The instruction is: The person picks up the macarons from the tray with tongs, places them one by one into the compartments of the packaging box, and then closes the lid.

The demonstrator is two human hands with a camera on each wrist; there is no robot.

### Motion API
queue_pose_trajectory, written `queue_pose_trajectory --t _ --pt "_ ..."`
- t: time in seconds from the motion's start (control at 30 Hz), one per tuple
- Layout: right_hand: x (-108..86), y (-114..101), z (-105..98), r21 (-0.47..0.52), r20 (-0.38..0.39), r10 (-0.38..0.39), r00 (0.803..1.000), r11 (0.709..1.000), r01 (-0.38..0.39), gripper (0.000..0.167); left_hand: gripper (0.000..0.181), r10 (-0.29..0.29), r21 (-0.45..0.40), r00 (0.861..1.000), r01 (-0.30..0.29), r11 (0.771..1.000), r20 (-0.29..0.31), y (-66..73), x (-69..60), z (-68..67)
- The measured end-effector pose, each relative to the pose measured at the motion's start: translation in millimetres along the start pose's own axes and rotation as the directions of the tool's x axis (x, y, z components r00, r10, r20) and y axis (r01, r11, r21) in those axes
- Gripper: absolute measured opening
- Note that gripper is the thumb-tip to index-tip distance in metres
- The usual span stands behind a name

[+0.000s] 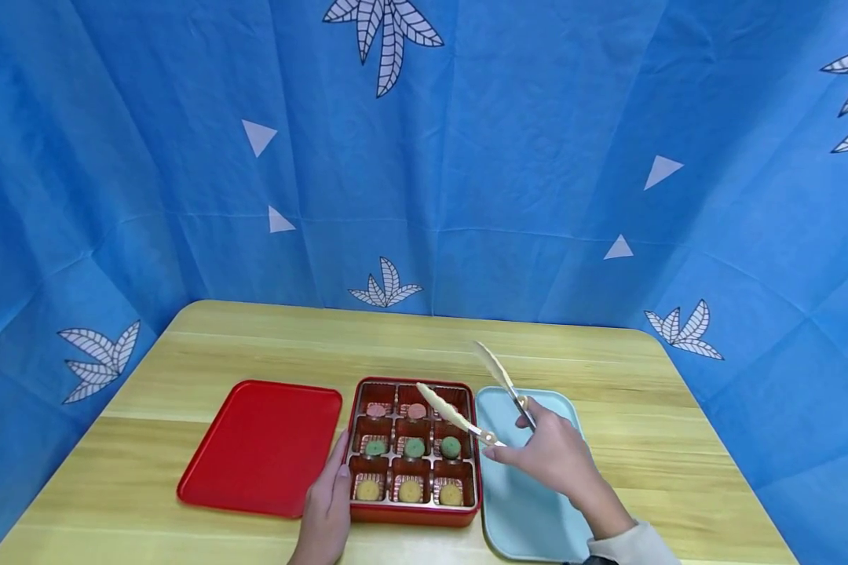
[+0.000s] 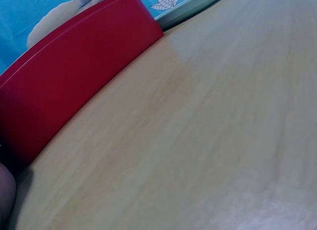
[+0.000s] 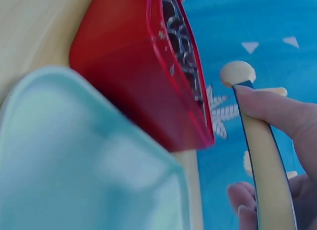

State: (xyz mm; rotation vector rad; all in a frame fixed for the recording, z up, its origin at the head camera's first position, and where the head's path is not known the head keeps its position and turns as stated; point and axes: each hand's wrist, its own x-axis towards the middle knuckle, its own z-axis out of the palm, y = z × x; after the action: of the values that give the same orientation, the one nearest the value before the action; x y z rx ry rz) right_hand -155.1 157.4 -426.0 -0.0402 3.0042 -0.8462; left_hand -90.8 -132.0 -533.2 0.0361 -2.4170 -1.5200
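A red box (image 1: 413, 514) with a brown compartment insert stands at the table's middle. Small round cakes sit in it: yellow ones (image 1: 410, 492) in the near row, green ones (image 1: 414, 448) in the middle, pink ones (image 1: 416, 411) at the back. The tongs partly cover the back right compartment. My right hand (image 1: 554, 451) grips a pair of tongs (image 1: 455, 416) with cream tips, its arms spread apart above the box's right side; no cake shows between them. In the right wrist view my thumb presses the tongs' handle (image 3: 270, 175). Against the box's left side rests my left hand (image 1: 327, 502), fingers extended.
Left of the box lies a flat red tray (image 1: 261, 447). A light blue tray (image 1: 530, 518) lies close along the box's right side, partly under my right hand and forearm. Behind the wooden table (image 1: 325, 337) hangs a blue patterned curtain (image 1: 502, 157).
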Motion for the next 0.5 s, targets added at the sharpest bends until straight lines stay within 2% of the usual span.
queue_pose_trajectory --t 0.2,0.33,0.5 --pt "-4.6 33.1 -12.0 0.085 -0.051 0.146 0.988 0.986 -0.142 0.075 0.045 0.007 0.009 1.0 -0.007 1.0 -0.007 0.2 0.6 1.6" --pt "-10.0 59.6 -22.8 0.08 -0.064 0.214 0.975 0.975 -0.209 0.085 0.045 -0.004 0.002 1.0 0.004 1.0 -0.002 -0.9 0.1 1.5" --pt "-17.7 91.3 -33.7 0.066 -0.085 0.308 0.948 0.951 -0.303 0.086 0.045 0.002 -0.003 1.0 -0.002 1.0 0.005 -1.1 0.5 1.4"
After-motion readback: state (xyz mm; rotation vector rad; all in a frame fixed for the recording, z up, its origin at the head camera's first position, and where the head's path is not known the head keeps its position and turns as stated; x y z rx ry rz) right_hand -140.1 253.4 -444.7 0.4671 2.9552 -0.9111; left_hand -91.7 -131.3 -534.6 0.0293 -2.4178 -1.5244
